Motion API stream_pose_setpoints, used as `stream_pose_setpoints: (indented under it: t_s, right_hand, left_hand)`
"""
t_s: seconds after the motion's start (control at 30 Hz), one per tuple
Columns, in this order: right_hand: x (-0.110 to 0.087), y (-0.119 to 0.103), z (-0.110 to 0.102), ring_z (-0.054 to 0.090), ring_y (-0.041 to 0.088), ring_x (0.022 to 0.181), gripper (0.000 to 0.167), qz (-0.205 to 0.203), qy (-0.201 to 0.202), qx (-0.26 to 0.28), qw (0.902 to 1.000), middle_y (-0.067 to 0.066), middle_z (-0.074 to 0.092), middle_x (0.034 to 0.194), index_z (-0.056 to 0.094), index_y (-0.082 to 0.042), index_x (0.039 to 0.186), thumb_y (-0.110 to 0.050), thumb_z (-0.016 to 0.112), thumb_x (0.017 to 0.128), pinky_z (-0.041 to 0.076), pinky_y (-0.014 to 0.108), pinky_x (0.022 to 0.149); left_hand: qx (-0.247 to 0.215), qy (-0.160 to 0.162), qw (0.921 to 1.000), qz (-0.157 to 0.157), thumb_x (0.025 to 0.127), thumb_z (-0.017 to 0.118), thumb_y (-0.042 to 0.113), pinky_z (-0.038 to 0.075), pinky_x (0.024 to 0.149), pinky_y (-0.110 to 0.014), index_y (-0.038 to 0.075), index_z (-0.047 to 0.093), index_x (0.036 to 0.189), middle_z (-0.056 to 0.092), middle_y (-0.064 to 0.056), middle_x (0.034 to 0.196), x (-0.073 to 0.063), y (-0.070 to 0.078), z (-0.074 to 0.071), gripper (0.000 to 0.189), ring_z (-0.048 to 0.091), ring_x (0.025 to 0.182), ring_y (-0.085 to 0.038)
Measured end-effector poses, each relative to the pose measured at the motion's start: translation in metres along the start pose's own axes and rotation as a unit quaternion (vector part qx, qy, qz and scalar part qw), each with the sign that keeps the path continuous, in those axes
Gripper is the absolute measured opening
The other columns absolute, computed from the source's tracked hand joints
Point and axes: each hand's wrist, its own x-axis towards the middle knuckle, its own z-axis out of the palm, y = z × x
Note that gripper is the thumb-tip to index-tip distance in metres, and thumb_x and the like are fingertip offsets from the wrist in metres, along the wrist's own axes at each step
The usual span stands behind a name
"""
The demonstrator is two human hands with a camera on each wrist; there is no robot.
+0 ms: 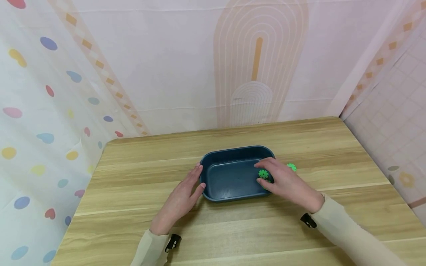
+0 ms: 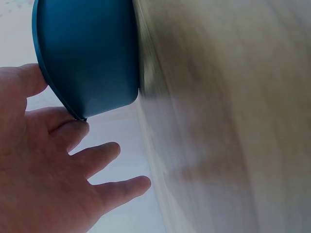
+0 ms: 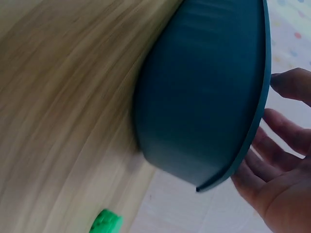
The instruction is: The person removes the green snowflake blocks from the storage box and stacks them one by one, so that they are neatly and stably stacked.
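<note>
A dark blue rectangular tray (image 1: 233,200) with rounded corners stands on the wooden table. My left hand (image 1: 181,197) touches its left rim, thumb and fingers spread apart. From the right, my right hand (image 1: 283,181) reaches over the opposite rim, thumb and forefinger apart above the inside. Between them shows a green notched disc (image 1: 263,174) in the tray's right end, and a bit more green peeks out by the thumb. Another green piece (image 1: 291,167) lies on the table just behind this hand; the right wrist view shows green pieces (image 3: 106,222) beside the tray.
The wooden table (image 1: 139,177) reaches back to a pale curtain (image 1: 173,66) with an arch pattern. A dotted curtain (image 1: 36,159) hangs at the left, and a pale patterned cloth (image 1: 396,122) is at the right. Black clips (image 1: 308,220) sit at both cuffs.
</note>
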Motion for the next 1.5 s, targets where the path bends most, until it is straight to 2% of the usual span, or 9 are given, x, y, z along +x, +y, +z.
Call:
stream_pose_setpoints:
  t_s: [0.27,0.4,0.47,0.53,0.67,0.77,0.9,1.2,1.5]
  right_hand:
    - [0.01,-0.012,0.007,0.066,0.029,0.11,0.051,0.017,-0.03,-0.014,0.9993,0.017,0.059,0.138,0.058,0.001,0.139,-0.022,0.075,0.097,0.058,0.043,0.09]
    - [0.014,-0.014,0.01,0.065,0.021,0.092,0.057,0.03,-0.058,-0.03,0.9974,0.019,0.058,0.139,0.054,0.001,0.144,-0.026,0.074,0.097,0.057,0.029,0.067]
    - [0.016,-0.015,0.012,0.064,0.018,0.087,0.061,0.041,-0.078,-0.035,0.9955,0.019,0.056,0.141,0.051,0.0,0.147,-0.028,0.074,0.097,0.055,0.028,0.064]
    - [0.018,-0.015,0.014,0.064,0.018,0.085,0.065,0.054,-0.098,-0.034,0.9931,0.02,0.054,0.145,0.047,0.0,0.15,-0.029,0.073,0.098,0.057,0.031,0.068]
    - [0.023,-0.015,0.02,0.066,0.027,0.109,0.071,0.086,-0.133,-0.018,0.9872,0.021,0.048,0.151,0.041,0.0,0.155,-0.031,0.072,0.099,0.056,0.046,0.096]
    - [0.026,-0.015,0.022,0.059,0.034,0.127,0.073,0.107,-0.151,-0.012,0.9827,0.023,0.046,0.153,0.04,0.0,0.156,-0.032,0.071,0.099,0.051,0.05,0.104]
    - [0.03,-0.015,0.023,0.055,0.036,0.132,0.072,0.116,-0.161,-0.009,0.9802,0.024,0.045,0.154,0.04,0.001,0.156,-0.032,0.07,0.099,0.048,0.053,0.107]
    - [0.04,-0.019,0.03,0.047,0.034,0.141,0.072,0.093,-0.179,0.022,0.9792,0.019,0.044,0.158,0.039,-0.002,0.158,-0.033,0.069,0.1,0.043,0.051,0.113]
    - [0.047,-0.013,0.036,0.053,0.029,0.137,0.066,0.022,-0.177,0.08,0.9808,0.015,0.054,0.151,0.044,-0.001,0.154,-0.027,0.07,0.1,0.044,0.049,0.112]
  left_hand:
    - [0.0,0.002,1.0,0.002,0.111,0.051,0.031,0.028,0.121,-0.054,0.006,0.027,0.163,0.022,-0.007,0.17,0.0,-0.001,0.0,0.063,0.025,0.155,-0.031]
    - [-0.001,0.004,1.0,0.005,0.111,0.051,0.032,0.029,0.121,-0.053,0.006,0.027,0.163,0.022,-0.007,0.17,0.0,-0.001,0.001,0.063,0.026,0.155,-0.032]
    - [-0.001,0.004,1.0,0.005,0.111,0.05,0.032,0.028,0.121,-0.053,0.007,0.027,0.164,0.022,-0.007,0.17,0.0,-0.001,0.001,0.063,0.026,0.155,-0.032]
    - [-0.001,0.004,1.0,0.005,0.111,0.05,0.033,0.028,0.122,-0.053,0.007,0.027,0.164,0.022,-0.007,0.17,0.0,-0.001,0.001,0.063,0.026,0.155,-0.031]
    - [-0.001,0.002,1.0,0.003,0.111,0.05,0.033,0.029,0.121,-0.052,0.007,0.027,0.164,0.022,-0.007,0.17,-0.001,-0.001,0.001,0.063,0.025,0.155,-0.029]
    - [-0.001,0.002,1.0,0.004,0.111,0.05,0.032,0.029,0.121,-0.052,0.006,0.027,0.163,0.022,-0.008,0.17,-0.001,-0.001,0.001,0.063,0.025,0.155,-0.028]
    - [0.001,0.003,1.0,0.005,0.111,0.05,0.033,0.03,0.121,-0.053,0.006,0.028,0.163,0.023,-0.008,0.17,-0.001,-0.001,0.001,0.063,0.025,0.155,-0.028]
    - [0.002,0.003,1.0,0.005,0.111,0.05,0.032,0.03,0.121,-0.054,0.007,0.027,0.164,0.023,-0.008,0.17,-0.001,0.0,-0.001,0.063,0.025,0.155,-0.027]
    - [0.003,-0.001,1.0,0.001,0.111,0.05,0.033,0.03,0.121,-0.054,0.008,0.027,0.164,0.022,-0.006,0.17,-0.001,0.0,0.0,0.063,0.026,0.155,-0.028]
